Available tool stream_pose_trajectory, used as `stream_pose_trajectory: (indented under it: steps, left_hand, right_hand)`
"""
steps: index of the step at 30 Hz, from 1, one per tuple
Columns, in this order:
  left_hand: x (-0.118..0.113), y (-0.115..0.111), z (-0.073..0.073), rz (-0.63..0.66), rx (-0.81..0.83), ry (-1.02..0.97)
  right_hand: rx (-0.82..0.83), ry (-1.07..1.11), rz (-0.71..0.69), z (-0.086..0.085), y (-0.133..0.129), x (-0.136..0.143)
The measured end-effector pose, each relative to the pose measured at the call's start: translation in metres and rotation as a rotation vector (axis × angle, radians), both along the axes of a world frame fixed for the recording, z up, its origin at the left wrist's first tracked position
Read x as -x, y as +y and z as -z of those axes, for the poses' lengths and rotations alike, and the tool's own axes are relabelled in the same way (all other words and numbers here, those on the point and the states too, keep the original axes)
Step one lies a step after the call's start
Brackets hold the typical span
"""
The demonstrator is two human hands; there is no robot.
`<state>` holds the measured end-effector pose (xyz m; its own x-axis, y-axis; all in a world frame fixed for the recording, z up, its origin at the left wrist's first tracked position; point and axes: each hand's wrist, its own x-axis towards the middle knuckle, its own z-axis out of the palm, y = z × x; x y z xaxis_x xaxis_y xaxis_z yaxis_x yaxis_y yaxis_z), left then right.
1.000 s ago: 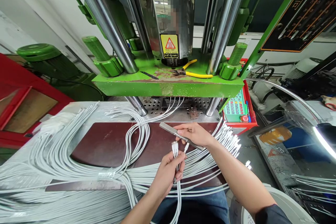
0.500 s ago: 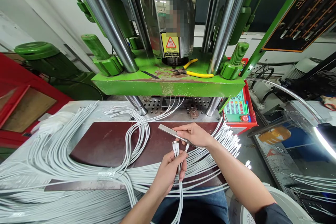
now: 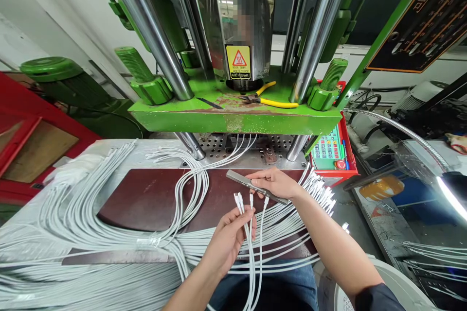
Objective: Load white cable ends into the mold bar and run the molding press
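My left hand (image 3: 233, 231) is closed around several white cables (image 3: 251, 262), whose connector ends (image 3: 239, 199) stick up above the fingers. Just above it, my right hand (image 3: 273, 182) grips a flat grey metal bar (image 3: 238, 178), tilted down to the right. One separate white cable (image 3: 261, 243) rises beside the left hand; its connector end (image 3: 266, 201) is just under the bar, and I cannot tell whether it touches my right hand. Beneath both hands lies a thick bundle of white cables (image 3: 197, 240) on a dark red-brown board (image 3: 142, 194).
A green press (image 3: 233, 121) stands ahead, with yellow-handled pliers (image 3: 279, 103) on its ledge and cables running in under it. A red box with a keypad (image 3: 326, 150) is to the right. More cables (image 3: 83, 218) cover the left side; a white bin (image 3: 386, 277) stands at lower right.
The bar in my right hand has moved slightly right. The connectors in my left hand have spread apart, and one cable now stands separate to their right.
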<state>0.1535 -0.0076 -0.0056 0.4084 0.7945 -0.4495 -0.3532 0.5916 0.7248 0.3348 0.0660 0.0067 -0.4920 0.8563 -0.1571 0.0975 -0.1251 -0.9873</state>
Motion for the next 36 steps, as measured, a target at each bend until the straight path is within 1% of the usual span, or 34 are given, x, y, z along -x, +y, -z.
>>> stream_pose_trajectory:
  steps: [6, 11, 17, 19, 23, 25, 29, 33, 36]
  left_hand:
    - [-0.002, -0.001, 0.000, 0.009, -0.080, 0.073]
    - [-0.006, 0.000, 0.000, 0.035, -0.070, 0.089]
    - [-0.007, 0.000, 0.001, 0.021, -0.056, 0.100]
    - [-0.008, 0.001, 0.002, 0.004, -0.059, 0.115]
    - [-0.010, 0.002, 0.001, -0.004, -0.084, 0.142]
    - [-0.010, 0.003, 0.000, 0.001, -0.091, 0.155]
    - [-0.010, 0.004, -0.002, 0.005, -0.095, 0.163]
    - [-0.009, 0.004, -0.005, 0.010, -0.108, 0.164]
    - [-0.007, 0.003, -0.005, -0.021, -0.068, 0.092]
  right_hand:
    - [0.020, -0.026, -0.007, 0.000, -0.001, 0.001]
    - [0.048, 0.009, -0.019, -0.002, -0.002, 0.002]
    - [0.092, 0.013, -0.005, 0.000, -0.003, 0.005]
    - [0.065, -0.007, 0.001, 0.001, -0.004, 0.006]
    - [-0.097, -0.098, 0.016, -0.002, -0.005, 0.007]
    - [-0.144, -0.130, 0.006, -0.003, -0.005, 0.006]
    - [-0.121, -0.135, -0.030, -0.004, -0.005, 0.005]
    - [-0.131, -0.137, -0.022, -0.005, -0.004, 0.003]
    - [-0.102, -0.129, -0.025, -0.008, -0.002, 0.001]
